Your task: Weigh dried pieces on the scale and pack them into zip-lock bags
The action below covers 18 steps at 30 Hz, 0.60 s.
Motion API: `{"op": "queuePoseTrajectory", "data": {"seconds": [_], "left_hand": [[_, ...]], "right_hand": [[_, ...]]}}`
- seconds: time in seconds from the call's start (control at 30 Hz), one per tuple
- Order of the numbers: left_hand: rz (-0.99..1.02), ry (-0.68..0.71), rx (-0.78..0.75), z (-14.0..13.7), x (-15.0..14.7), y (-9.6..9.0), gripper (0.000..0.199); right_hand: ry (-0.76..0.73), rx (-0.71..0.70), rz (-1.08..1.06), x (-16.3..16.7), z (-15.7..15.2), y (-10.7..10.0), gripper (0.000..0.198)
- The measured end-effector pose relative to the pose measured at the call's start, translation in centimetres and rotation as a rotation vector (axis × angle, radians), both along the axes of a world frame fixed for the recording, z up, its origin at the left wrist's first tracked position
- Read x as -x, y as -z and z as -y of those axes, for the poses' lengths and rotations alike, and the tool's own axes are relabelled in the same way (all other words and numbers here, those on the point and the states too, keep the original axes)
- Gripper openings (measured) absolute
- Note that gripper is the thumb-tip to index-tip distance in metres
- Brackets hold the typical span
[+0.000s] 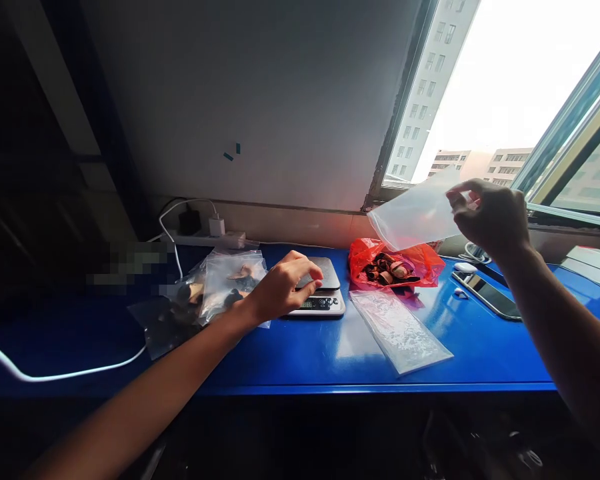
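High at the right, my right hand [490, 212] pinches the edge of an translucent plastic bag [415, 210], which hangs flat in front of the window. My left hand [286, 283] is over the left part of a kitchen scale [334, 303], covering some of its display. Its fingers are curled, with a gap between thumb and fingertips and nothing between them. Right of the scale sits an open red plastic bag [433, 263] with brown, curled dried pieces [390, 272] inside. A stack of flat clear bags [405, 330] lies in front of it.
Filled clear bags [233, 283] are heaped left of the scale on the blue tabletop [300, 360]. Behind them is a power strip with a white charger [217, 227]. A phone [487, 293] and white earbud pieces [461, 293] lie at the right. A white cable [80, 375] crosses the left side.
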State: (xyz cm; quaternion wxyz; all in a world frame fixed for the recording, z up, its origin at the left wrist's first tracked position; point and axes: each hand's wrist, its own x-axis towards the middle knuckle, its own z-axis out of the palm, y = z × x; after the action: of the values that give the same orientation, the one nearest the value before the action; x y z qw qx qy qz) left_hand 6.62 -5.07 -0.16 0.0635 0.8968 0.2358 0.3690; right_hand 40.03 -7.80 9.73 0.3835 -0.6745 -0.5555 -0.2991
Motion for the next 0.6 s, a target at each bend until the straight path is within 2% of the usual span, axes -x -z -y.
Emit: {"op": "queuePoseTrajectory", "data": {"seconds": [0.07,0.13,0.23,0.3,0.4,0.53,0.6], "left_hand": [[0.012,0.029,0.091,0.3,-0.2,0.1,0.022],[0.050,0.052,0.235,0.4,-0.5,0.1,0.039],[0.171,0.052,0.455,0.3,-0.8,0.3,0.057],[0.254,0.066,0.581,0.0,-0.9,0.4,0.053],[0.324,0.088,0.732,-0.4,-0.9,0.5,0.036],[0.494,0.064,0.847,-0.6,-0.7,0.1,0.030],[0.575,0.036,0.883,-0.6,-0.5,-0.3,0.028]], "right_hand": [[-0.236,-0.028,-0.171,1.9,1.2,0.4,0.025],[-0.500,0.020,-0.364,4.0,2.3,1.1,0.023],[-0.772,0.079,-0.552,7.0,3.4,2.6,0.021],[-0.857,0.112,-0.667,8.3,3.7,3.6,0.022],[-0.877,0.130,-0.815,9.4,3.6,5.4,0.025],[-0.922,0.075,-0.942,9.2,3.6,8.5,0.026],[-0.954,0.155,-0.977,8.7,4.3,10.3,0.026]]}}
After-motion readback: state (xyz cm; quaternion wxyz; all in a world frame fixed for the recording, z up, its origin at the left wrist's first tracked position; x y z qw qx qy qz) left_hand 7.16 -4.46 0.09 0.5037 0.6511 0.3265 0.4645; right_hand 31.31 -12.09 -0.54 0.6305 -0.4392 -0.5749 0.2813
